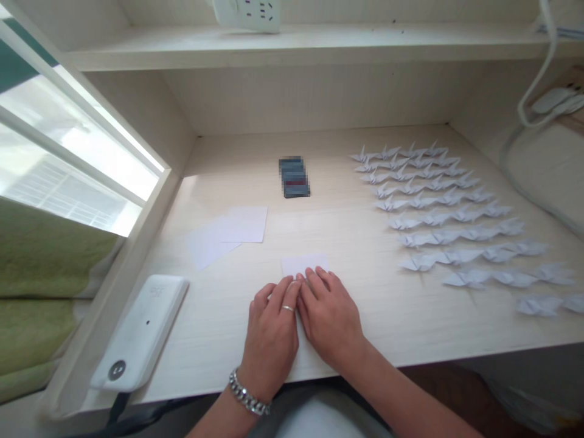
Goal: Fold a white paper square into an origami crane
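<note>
Side by side near the desk's front edge, both hands bear down on a small white sheet of paper [292, 266]. My left hand [272, 322], with a ring and a chain bracelet, has its fingers curled and its fingertips on the sheet. My right hand [332, 313] touches it at the thumb and index finger, its fingers bent and close together. The far strip of the paper shows beyond the fingertips; the hands cover the rest. More white paper sheets [244, 225] lie overlapping at the left.
Several rows of folded white paper cranes [449, 201] fill the desk's right side. A dark blurred object [295, 177] lies towards the back. A white power bank [141, 331] with a cable is at the front left. A shelf [292, 53] with a power strip [250, 13] spans above.
</note>
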Action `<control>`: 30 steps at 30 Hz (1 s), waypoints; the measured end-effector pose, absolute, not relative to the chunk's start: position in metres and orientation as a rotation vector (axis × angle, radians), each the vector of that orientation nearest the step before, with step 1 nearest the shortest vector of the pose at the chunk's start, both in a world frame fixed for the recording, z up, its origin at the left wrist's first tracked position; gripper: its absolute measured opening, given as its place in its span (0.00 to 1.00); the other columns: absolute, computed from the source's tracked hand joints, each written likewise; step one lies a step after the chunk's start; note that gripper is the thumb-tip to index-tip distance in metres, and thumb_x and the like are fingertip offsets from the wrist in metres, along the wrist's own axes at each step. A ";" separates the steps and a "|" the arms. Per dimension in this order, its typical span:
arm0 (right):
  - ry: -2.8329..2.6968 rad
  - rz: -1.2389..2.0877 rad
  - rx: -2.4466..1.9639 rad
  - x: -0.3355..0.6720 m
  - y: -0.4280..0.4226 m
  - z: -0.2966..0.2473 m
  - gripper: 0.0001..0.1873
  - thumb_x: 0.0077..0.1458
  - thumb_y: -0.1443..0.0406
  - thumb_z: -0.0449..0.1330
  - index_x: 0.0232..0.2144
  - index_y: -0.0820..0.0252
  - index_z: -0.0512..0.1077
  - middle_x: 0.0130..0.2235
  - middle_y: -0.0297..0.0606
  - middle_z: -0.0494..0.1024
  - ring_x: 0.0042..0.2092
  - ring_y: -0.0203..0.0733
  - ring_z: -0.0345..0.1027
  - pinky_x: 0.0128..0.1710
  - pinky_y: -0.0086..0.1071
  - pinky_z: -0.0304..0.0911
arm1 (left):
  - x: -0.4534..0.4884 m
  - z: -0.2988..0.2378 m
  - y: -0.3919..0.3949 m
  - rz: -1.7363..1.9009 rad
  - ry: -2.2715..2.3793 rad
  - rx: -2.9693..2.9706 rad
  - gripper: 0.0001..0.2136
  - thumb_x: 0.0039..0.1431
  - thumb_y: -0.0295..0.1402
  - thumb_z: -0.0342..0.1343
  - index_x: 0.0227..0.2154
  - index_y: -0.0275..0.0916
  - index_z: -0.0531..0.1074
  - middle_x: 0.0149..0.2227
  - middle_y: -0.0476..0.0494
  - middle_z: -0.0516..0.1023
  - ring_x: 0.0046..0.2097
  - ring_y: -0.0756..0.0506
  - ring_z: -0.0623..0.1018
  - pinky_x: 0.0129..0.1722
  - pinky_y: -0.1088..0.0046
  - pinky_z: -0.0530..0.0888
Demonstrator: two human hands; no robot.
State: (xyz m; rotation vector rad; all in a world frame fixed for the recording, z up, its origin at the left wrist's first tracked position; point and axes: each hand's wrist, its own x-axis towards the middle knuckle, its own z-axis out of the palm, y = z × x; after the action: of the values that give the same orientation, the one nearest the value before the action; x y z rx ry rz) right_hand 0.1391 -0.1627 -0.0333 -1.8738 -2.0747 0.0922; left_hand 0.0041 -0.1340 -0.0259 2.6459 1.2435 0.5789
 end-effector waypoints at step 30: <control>-2.016 0.140 -1.884 0.139 -0.163 -0.032 0.21 0.64 0.65 0.49 0.56 0.65 0.68 0.57 0.47 0.70 0.59 0.55 0.59 0.59 0.50 0.54 | 0.002 -0.016 -0.135 0.410 1.350 2.658 0.19 0.62 0.26 0.46 0.56 0.35 0.66 0.59 0.34 0.66 0.56 0.37 0.64 0.53 0.56 0.65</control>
State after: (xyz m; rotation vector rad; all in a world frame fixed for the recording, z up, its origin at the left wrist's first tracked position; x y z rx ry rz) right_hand 0.1391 -0.1633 -0.0321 -1.8841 -2.0157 0.1401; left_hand 0.0021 -0.1346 -0.0161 2.6583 1.3496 0.4097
